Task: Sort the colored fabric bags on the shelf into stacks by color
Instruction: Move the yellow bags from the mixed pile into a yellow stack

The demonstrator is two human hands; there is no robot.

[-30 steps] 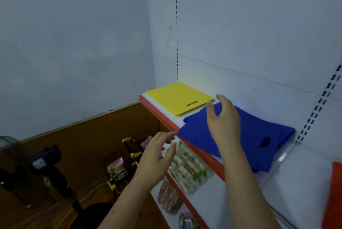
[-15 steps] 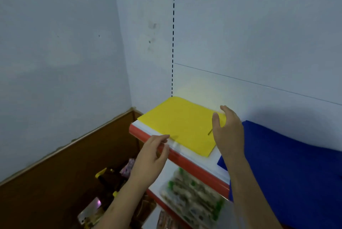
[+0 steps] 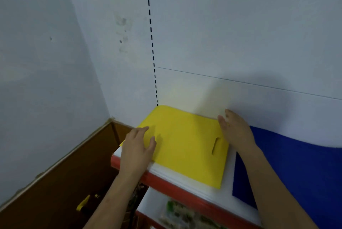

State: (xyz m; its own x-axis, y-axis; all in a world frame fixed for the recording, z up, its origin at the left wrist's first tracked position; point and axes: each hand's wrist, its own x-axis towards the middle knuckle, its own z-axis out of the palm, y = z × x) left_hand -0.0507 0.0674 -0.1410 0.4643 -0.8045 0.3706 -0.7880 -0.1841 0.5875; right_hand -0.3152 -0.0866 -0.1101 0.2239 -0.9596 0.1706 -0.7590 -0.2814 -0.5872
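A flat yellow fabric bag (image 3: 187, 141) with a slot handle lies at the left end of the white shelf (image 3: 229, 190), against the back wall. My left hand (image 3: 137, 147) rests on the bag's left edge with relaxed, spread fingers. At the bag's right edge, by the handle slot, my right hand (image 3: 236, 132) touches it with straight fingers. A dark blue fabric bag (image 3: 296, 169) lies to the right on the same shelf, partly hidden by my right forearm.
The shelf has a red front lip (image 3: 175, 190). Below it, a lower shelf holds packaged goods (image 3: 183, 214). A brown wooden panel (image 3: 64, 182) runs along the left wall, with yellow items (image 3: 83, 204) low down. The white walls meet in a corner behind the yellow bag.
The view has swung left and moved closer, from the blue bag to the yellow one. Both hands have moved forward from above the shelf front onto the yellow bag's two side edges.
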